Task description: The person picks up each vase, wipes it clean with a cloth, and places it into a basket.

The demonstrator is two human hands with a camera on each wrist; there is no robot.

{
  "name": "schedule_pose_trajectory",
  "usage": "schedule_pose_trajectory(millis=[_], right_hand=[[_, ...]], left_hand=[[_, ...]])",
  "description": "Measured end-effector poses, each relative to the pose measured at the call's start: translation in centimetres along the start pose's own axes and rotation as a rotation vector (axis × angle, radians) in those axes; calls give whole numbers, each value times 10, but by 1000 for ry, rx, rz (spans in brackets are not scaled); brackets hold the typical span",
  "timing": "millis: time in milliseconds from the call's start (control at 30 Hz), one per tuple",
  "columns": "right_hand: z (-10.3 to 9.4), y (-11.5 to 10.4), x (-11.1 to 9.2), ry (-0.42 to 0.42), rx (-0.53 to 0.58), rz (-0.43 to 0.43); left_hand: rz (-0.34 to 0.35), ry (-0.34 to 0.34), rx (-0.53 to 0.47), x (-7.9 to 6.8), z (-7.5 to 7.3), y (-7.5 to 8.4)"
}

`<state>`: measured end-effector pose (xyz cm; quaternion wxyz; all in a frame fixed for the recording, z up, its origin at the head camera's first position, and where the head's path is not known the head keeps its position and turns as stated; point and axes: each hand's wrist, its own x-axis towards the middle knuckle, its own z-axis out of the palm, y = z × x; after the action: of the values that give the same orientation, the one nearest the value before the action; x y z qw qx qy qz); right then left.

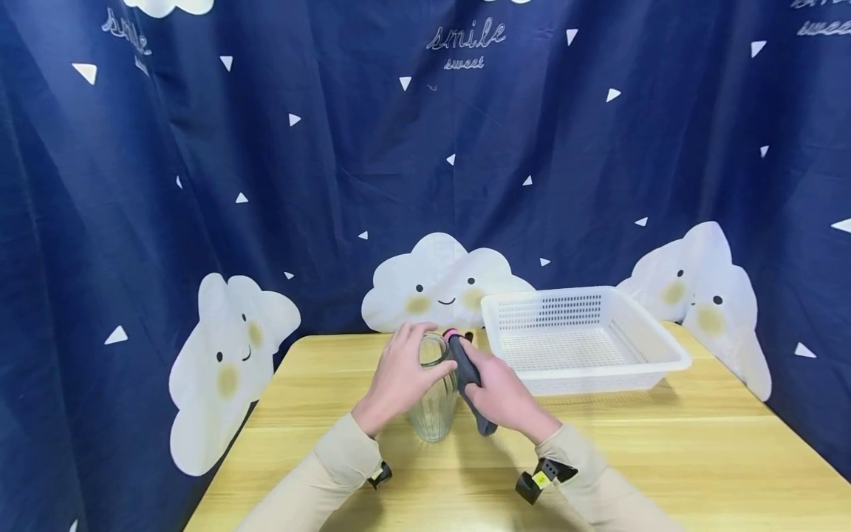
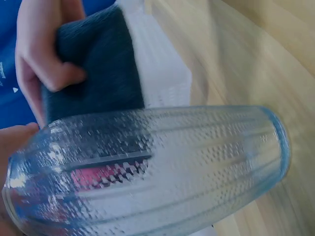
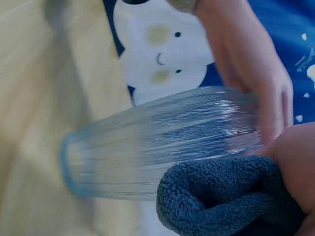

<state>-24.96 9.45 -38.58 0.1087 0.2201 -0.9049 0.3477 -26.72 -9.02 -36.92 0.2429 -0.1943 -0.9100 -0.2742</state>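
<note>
A clear glass vase (image 1: 432, 414) with a ribbed, textured wall stands about upright in front of me. My left hand (image 1: 399, 377) grips it around the mouth, fingers on the far side and thumb on the near side. Whether its base (image 3: 74, 164) touches the table cannot be told. My right hand (image 1: 501, 395) holds a folded dark grey towel (image 1: 465, 377) close against the vase's right side. In the right wrist view the towel (image 3: 221, 196) shows a fluffy looped weave. A pink patch (image 2: 106, 177) shows through the glass in the left wrist view; its kind is unclear.
A white perforated plastic basket (image 1: 585, 380) stands at the back right of the wooden table (image 1: 319, 414), just beyond my right hand. A small dark object (image 1: 469, 336), partly hidden, lies behind the towel. A navy curtain (image 1: 346, 148) with clouds hangs behind the table.
</note>
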Motion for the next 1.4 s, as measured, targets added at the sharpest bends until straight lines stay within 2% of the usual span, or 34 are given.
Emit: schedule_pose_trajectory(millis=[133, 233, 333, 567, 700, 867, 1100, 1267, 1400], right_hand=[[-6, -6, 2, 37, -30, -34], [1, -4, 1, 11, -48, -39], [13, 3, -1, -58, -41, -12], [47, 24, -8, -259, 67, 47], [55, 30, -10, -305, 104, 72], [48, 29, -8, -249, 98, 104], [20, 9, -4, -81, 50, 85], [0, -10, -1, 51, -44, -19], [-7, -17, 2, 80, -114, -86]], left_hand=[[1, -25, -27, 0, 0, 3], [-1, -32, -24, 0, 1, 3], [-1, -34, -10, 0, 3, 1], [9, -30, -9, -2, 2, -5], [2, -14, -16, -2, 3, -7], [2, -17, -7, -1, 3, -6], [6, -28, 8, 0, 4, -3], [8, -16, 9, -2, 5, -5], [18, -8, -3, 1, 6, -6]])
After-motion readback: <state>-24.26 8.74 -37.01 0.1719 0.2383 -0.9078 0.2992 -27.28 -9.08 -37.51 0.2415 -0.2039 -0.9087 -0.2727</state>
